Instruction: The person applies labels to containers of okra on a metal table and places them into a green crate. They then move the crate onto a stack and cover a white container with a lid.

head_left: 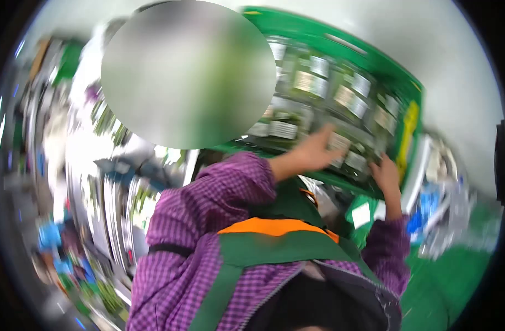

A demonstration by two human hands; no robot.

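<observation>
Green crate (pixel 407 118) of packs (pixel 318 83) is tilting; left hand (pixel 316 151) is lying spread on the packs near its front edge, right hand (pixel 386 174) is gripping the near corner. Blurry, but packs could be sliding out if it's tipping further.

Motion blur smears the whole view. The labels on the packets (pixel 318 83) in the green crate (pixel 412 118) are too smeared to read. The shelves (pixel 98 182) at the left dissolve into streaks, their goods unidentifiable. The fingertips of both hands, left (pixel 313 150) and right (pixel 386 174), blur against the packets, so any grip cannot be told
</observation>
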